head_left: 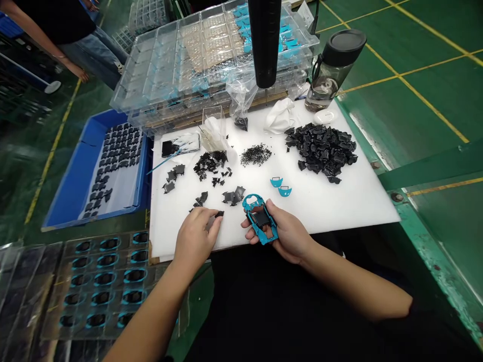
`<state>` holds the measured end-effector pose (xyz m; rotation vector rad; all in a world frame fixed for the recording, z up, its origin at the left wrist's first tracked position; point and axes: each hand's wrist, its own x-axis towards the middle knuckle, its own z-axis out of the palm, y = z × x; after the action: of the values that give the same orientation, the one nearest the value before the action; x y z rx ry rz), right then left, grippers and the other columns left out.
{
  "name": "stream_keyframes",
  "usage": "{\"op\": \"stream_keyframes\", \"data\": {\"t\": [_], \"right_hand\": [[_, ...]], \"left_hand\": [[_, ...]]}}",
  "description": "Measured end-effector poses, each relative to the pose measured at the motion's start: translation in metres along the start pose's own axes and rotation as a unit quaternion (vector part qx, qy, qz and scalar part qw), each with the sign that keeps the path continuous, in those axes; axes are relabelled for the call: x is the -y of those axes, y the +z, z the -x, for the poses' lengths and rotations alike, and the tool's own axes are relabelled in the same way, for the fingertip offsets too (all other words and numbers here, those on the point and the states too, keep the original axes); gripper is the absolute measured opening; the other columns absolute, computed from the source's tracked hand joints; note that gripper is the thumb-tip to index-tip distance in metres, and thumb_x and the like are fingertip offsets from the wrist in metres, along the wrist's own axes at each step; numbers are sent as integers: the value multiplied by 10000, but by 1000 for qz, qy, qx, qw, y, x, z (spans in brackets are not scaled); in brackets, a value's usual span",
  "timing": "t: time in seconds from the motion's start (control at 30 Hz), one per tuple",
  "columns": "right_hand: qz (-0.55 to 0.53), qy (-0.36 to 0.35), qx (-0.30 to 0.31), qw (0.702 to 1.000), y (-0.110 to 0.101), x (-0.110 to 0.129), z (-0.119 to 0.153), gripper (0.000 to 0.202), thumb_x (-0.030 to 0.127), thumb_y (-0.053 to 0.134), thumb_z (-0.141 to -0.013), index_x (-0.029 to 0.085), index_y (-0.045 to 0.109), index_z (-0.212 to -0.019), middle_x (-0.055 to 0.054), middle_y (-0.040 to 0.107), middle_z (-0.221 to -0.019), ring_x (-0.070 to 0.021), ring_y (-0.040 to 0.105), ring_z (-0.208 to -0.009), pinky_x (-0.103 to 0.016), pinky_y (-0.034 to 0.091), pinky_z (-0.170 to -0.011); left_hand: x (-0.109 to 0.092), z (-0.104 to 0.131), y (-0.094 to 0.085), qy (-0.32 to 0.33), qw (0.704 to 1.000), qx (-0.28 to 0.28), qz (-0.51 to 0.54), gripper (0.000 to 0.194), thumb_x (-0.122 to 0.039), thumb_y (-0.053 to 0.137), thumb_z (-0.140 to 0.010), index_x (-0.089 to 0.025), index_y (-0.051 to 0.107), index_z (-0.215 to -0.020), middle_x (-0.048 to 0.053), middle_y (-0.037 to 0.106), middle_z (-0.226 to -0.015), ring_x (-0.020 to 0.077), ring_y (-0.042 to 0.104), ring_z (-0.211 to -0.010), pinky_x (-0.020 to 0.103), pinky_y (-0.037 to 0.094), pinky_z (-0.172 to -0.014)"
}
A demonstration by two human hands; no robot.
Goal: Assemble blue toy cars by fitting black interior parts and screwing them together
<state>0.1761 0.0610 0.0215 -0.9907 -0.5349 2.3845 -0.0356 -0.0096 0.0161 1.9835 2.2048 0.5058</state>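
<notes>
My right hand is wrapped round a blue plastic frame with a black piece set in its middle. The frame is tilted over the front edge of the white work surface. Left of it, my left hand pinches a small black plastic part between thumb and fingertips, a little apart from the frame. Flat black pieces lie just beyond my hands, with more black pieces near my left fingers. Two small blue curved parts rest beyond the frame.
A heap of black parts lies at right, tiny black pieces in the middle. Behind stand clear trays, a black cylindrical tool and a bottle. A blue bin is left; another person's hand shows beyond it.
</notes>
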Motion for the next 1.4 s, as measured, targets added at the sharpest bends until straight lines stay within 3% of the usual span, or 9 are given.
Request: {"op": "stream_keyframes", "data": {"t": [0.17,0.27,0.43,0.6,0.7,0.9,1.07,1.3,1.4], "right_hand": [[31,-29,2,999,0,-6,-1,361,430,409,-1016,168,621,-1146,-99,712,-961,-178,708,-675,-322,615,-633],[36,-40,15,998,-1,-9,-1,364,410,388,-1019,241,556,-1295,-64,684,-981,-166,697,-673,-326,611,-621],[64,-45,40,996,-2,-10,-1,410,460,428,-996,286,532,-1352,-49,654,-1024,-172,684,-742,-351,612,-683],[67,-48,50,995,-2,-8,0,367,452,454,-981,287,579,-1284,-42,651,-1055,-163,646,-753,-339,604,-692],[74,-43,53,995,-2,-7,0,360,450,457,-978,288,578,-1277,-47,647,-1081,-163,655,-754,-334,604,-688],[82,-33,43,995,-2,-5,1,397,476,487,-964,289,578,-1303,-58,648,-1119,-170,686,-726,-355,610,-674],[43,-20,45,998,-3,-3,3,365,462,481,-975,269,600,-1261,-43,671,-940,-185,701,-769,-352,611,-696],[95,-12,41,995,1,4,5,334,414,601,-930,225,578,-1204,-30,683,-799,-166,695,-731,-303,598,-656],[103,-19,29,994,2,8,5,316,435,611,-916,239,577,-1161,-31,692,-818,-170,702,-697,-293,590,-595]], "left_hand": [[-4,-10,-8,-68,995,64,19,100,-255,641,-845,-179,653,-909,23,615,-834,190,595,-750,332,486,-693],[-10,-15,-13,-62,995,60,52,61,-232,647,-835,-187,642,-875,8,603,-803,169,583,-721,311,478,-664],[-43,-26,-13,90,988,-57,108,76,-178,618,-877,-185,634,-951,20,632,-861,150,595,-787,293,499,-755],[-63,-37,-3,173,980,-81,55,69,-160,584,-903,-170,627,-956,58,666,-885,188,616,-846,324,515,-792],[-64,-38,-3,145,986,-62,53,80,-176,572,-917,-181,639,-960,53,673,-893,188,628,-851,324,517,-787],[-54,-44,-13,10,987,24,156,109,-258,732,-819,-209,689,-906,0,644,-796,155,607,-719,289,500,-676],[-37,-42,-9,25,959,87,267,267,-421,621,-909,-216,734,-1038,41,651,-899,169,625,-843,296,510,-755],[-34,-36,-10,97,938,88,320,437,-479,390,-1001,-238,730,-1133,68,599,-951,180,607,-915,326,505,-805],[-33,-59,-13,12,966,0,256,326,-448,489,-965,-219,707,-1042,53,650,-931,175,618,-834,319,503,-755]]}}
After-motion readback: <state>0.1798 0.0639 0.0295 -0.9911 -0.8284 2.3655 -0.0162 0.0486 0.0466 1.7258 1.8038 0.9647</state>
